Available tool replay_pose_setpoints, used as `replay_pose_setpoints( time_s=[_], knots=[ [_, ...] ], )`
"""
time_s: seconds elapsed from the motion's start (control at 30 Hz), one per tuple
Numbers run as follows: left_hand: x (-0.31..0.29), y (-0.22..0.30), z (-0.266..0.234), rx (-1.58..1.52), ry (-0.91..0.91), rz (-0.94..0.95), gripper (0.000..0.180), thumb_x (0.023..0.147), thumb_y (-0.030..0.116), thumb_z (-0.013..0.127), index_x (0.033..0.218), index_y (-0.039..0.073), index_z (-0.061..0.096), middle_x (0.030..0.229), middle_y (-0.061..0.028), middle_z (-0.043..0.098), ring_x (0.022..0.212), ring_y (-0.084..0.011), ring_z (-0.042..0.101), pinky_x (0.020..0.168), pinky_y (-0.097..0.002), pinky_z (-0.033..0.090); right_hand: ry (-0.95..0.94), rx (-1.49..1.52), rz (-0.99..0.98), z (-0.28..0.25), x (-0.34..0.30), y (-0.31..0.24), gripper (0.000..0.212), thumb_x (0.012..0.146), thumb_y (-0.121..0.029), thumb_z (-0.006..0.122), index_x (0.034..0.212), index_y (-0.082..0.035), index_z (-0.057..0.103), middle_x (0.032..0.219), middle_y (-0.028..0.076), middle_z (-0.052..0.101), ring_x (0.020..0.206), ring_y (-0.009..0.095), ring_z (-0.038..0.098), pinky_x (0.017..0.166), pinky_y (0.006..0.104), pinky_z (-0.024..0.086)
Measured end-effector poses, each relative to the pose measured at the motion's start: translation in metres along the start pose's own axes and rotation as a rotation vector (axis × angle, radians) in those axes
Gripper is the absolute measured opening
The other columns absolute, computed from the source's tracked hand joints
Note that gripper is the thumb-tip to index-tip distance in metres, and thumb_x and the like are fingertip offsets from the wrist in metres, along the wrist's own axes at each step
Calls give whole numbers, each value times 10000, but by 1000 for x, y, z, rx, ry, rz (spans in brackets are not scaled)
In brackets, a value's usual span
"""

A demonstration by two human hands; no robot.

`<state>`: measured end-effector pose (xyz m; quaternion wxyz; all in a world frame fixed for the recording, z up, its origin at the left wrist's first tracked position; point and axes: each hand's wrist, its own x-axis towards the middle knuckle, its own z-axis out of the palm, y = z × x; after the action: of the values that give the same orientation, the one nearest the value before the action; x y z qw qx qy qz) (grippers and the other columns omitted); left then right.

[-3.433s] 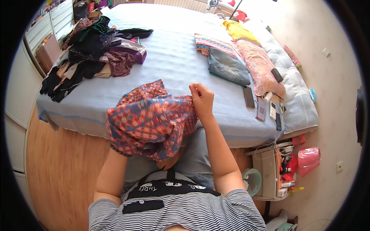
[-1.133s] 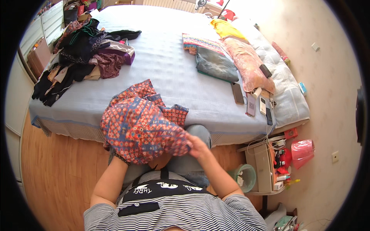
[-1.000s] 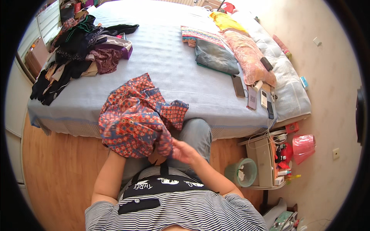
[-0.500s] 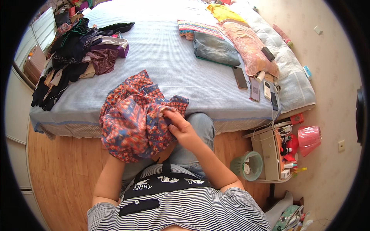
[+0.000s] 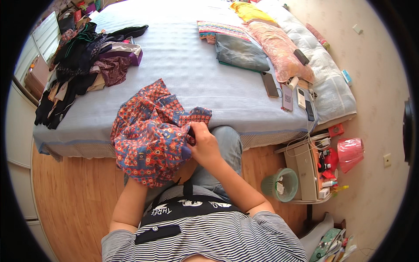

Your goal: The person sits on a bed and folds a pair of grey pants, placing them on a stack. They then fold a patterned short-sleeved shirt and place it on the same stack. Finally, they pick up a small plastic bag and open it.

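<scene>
Head view, right hand (image 5: 204, 146) grip clutching patterned red-blue garment (image 5: 150, 131), left hand hidden beneath.

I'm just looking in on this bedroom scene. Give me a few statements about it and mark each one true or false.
1. The right hand grips a red and blue patterned garment. True.
2. The left hand is in plain view, resting on the bed. False: it is hidden under the garment; only the forearm shows.
3. A heap of dark clothes lies on the bed's far left part. True.
4. The small green bin stands on the bed. False: it stands on the wooden floor, beside a low shelf.
5. Folded clothes lie on the bed near the pillows. True.
</scene>
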<state>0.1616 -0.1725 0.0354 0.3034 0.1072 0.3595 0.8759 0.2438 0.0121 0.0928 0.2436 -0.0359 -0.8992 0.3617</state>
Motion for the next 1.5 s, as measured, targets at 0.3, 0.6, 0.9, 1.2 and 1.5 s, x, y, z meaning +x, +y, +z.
replay_pose_setpoints(
  time_s=[0.3,0.6,0.9,1.2,1.5],
  knots=[
    [-4,14,-13,-15,22,23,487,973,388,403,1345,77,444,1367,-99,473,1258,-265,436,1058,-436,358,-151,423,71,-13,14,44,124,790,25,633,906,0,666,831,15,594,758,89,564,653,233,449],
    [0,19,-18,-41,25,28,482,973,383,402,1337,73,454,1359,-101,483,1249,-268,447,1053,-438,366,-42,409,214,-34,21,69,242,835,91,519,1020,-2,645,870,52,676,808,124,621,731,272,507],
    [5,2,-14,-26,30,44,477,973,379,401,1330,69,463,1350,-104,493,1239,-271,459,1047,-439,374,-89,148,-299,-23,19,-10,465,720,-116,746,1154,-65,585,1105,84,596,1089,271,541,925,388,421],
    [-13,28,-41,273,-172,192,472,973,375,400,1322,65,473,1342,-106,504,1230,-274,471,1042,-440,382,116,177,-28,-18,45,48,72,767,34,659,816,-1,619,747,76,593,678,170,569,619,282,460],
    [-3,42,-20,-751,-170,-76,507,991,361,349,1369,30,416,1427,-150,420,1300,-341,408,1078,-512,335,221,-188,-6,-42,65,79,59,760,-5,648,774,-4,591,789,128,587,745,310,571,675,384,458]
  ],
)
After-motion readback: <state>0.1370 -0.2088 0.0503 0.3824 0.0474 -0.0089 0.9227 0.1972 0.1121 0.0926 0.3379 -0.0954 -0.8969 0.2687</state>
